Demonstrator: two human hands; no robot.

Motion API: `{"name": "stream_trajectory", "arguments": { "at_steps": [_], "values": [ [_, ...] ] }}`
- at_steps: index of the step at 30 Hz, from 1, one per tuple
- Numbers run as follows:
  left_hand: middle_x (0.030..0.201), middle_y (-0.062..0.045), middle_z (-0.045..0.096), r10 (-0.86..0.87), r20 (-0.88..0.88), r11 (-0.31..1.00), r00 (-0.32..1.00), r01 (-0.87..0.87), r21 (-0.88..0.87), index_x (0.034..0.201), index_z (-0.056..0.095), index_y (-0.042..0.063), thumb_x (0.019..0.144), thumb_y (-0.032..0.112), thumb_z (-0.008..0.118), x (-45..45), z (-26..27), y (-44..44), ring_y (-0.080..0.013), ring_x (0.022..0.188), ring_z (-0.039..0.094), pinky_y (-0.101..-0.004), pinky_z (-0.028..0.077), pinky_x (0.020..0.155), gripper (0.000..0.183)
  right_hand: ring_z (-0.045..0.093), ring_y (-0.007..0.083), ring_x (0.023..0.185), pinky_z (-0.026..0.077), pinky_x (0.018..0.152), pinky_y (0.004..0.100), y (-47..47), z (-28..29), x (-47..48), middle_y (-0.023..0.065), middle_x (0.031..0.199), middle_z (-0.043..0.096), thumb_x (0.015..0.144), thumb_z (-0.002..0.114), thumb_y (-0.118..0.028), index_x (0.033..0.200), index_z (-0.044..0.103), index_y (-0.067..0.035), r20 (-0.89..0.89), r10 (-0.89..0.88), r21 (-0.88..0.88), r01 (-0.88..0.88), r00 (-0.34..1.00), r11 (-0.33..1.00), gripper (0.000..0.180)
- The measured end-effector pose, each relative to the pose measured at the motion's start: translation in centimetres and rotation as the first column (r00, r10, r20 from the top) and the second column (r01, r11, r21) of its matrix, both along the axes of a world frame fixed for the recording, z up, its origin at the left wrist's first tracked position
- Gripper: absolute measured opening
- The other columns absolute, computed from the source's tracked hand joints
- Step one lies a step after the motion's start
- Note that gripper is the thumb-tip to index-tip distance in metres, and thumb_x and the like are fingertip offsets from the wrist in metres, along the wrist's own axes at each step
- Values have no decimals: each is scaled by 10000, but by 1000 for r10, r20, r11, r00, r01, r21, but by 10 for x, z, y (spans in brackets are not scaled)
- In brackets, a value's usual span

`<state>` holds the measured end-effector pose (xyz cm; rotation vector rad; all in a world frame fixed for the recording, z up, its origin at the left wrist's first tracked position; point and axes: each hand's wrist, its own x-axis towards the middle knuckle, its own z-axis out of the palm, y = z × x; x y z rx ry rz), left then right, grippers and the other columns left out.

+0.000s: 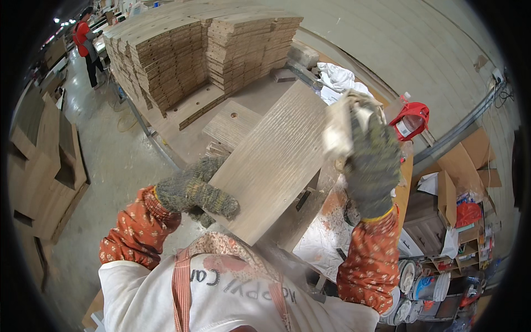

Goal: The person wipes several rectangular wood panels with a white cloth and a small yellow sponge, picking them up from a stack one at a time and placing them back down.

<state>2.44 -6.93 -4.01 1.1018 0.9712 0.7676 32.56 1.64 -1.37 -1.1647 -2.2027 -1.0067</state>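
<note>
A wood-grain board (269,162) lies tilted across the view in front of my chest. My left hand (195,191), in a grey-green knitted glove, grips its near left edge with the thumb on top. At the board's right edge, my gloved right hand (371,166) is blurred and holds a crumpled off-white cloth (340,128). Whether the cloth touches the board I cannot tell. Beneath and beyond the board lies a smaller wood-grain piece (232,124) with a round hole, resting on other pieces.
Tall stacks of boards (174,62) fill the far part of the worktable. A red container holding a plastic bottle (410,120) stands at the right. Cabinet parts (45,166) are on the floor at left; buckets (431,286) and cardboard (464,162) at right. A person (86,45) stands far left.
</note>
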Motion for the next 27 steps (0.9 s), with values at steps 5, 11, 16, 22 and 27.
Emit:
{"name": "stream_trajectory", "arguments": {
  "at_steps": [5,11,16,22,27],
  "values": [
    [836,-129,656,361,-524,726,772,120,677,1198,534,-13,678,197,792,-20,42,-3,-181,606,630,-290,489,485,617,484,363,1171,356,1021,446,30,7,38,191,1288,511,774,614,-115,1347,468,-110,-246,-169,-146,136,954,980,591],
    [892,-155,632,894,-447,250,25,801,544,1212,512,-16,768,139,594,-8,29,2,-210,623,595,-375,450,507,477,516,367,1086,394,947,427,34,-28,59,204,1203,545,735,582,-58,1296,492,-41,-344,45,35,-34,938,999,568],
    [1161,-166,582,917,-390,274,-78,835,477,1242,518,20,799,164,518,6,-18,-5,-177,679,550,-325,436,537,466,510,354,1121,387,968,423,37,-50,55,201,1236,536,739,589,-71,1305,489,-56,-419,54,-94,-102,907,990,575],
    [1213,-159,558,674,-565,415,476,388,823,1300,451,51,712,69,742,-12,-22,-13,-283,966,619,-396,506,824,656,509,349,1129,388,973,421,39,-62,43,198,1252,529,739,595,-76,1315,486,-74,-286,76,-112,-112,955,987,586],
    [966,-130,632,572,77,716,816,-543,439,1125,501,9,802,114,700,-23,-48,-33,-227,870,648,-357,566,686,394,496,346,1159,380,989,434,23,-36,15,181,1302,503,715,614,-78,1341,480,-161,-333,-17,-222,-60,943,973,645]
  ]
}}
